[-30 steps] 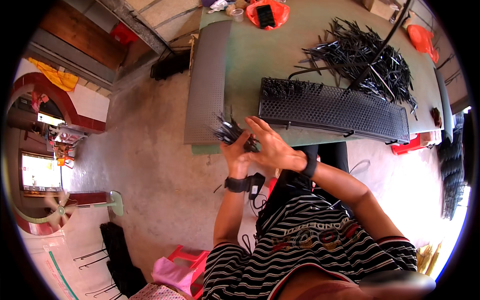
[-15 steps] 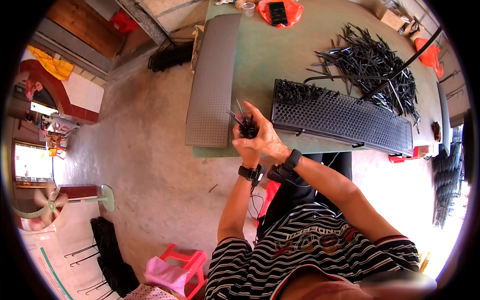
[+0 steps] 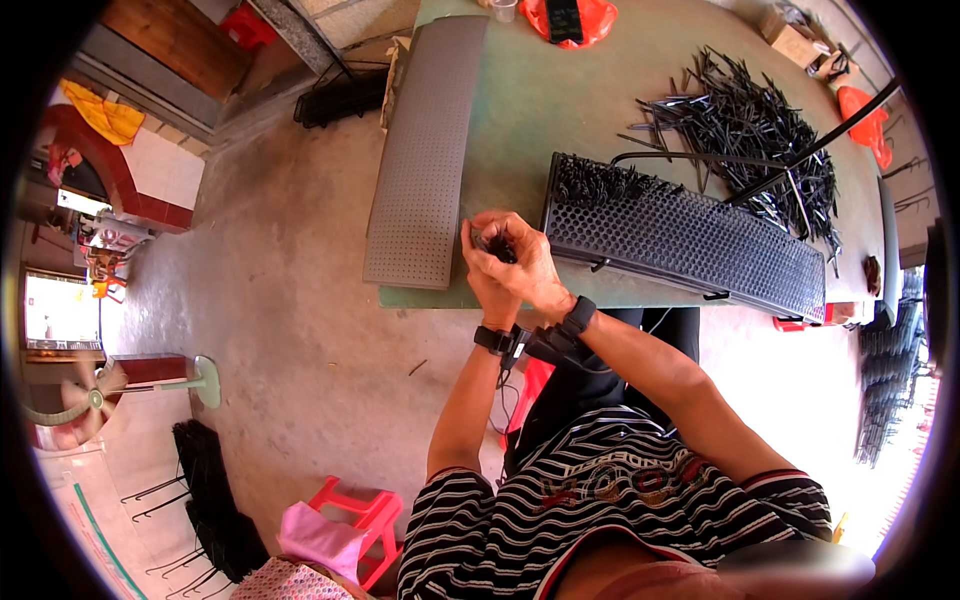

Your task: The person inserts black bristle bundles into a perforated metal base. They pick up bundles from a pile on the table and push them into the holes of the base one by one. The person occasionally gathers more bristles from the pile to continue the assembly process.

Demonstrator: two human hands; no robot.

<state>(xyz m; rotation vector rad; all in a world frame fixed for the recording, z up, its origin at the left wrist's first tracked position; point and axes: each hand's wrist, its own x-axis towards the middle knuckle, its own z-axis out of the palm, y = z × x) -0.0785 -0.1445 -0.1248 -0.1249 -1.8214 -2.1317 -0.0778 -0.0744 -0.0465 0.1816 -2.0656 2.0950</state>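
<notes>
Both my hands meet over the near edge of the green table (image 3: 540, 100). My left hand (image 3: 489, 288) and my right hand (image 3: 530, 262) are curled together around a small bundle of thin black sticks (image 3: 499, 247). Fingers cover most of the bundle, so only its dark ends show. To the right of my hands lies a long black perforated tray (image 3: 690, 225); similar black pieces stand crowded in its far-left holes. Just left of my hands is a grey perforated panel (image 3: 420, 160), lying lengthwise on the table.
A loose heap of black sticks (image 3: 750, 130) lies behind the tray. Thin black metal rods (image 3: 815, 150) rise above the tray. A phone (image 3: 564, 22) rests on a red plastic bag (image 3: 596, 25) at the back. A pink stool (image 3: 375, 520) and a fan (image 3: 95, 398) stand lower left.
The sticks poked up out of my hands before; now my fingers close over them and their long ends no longer show. My right fingers have curled in. The view has shifted slightly.
</notes>
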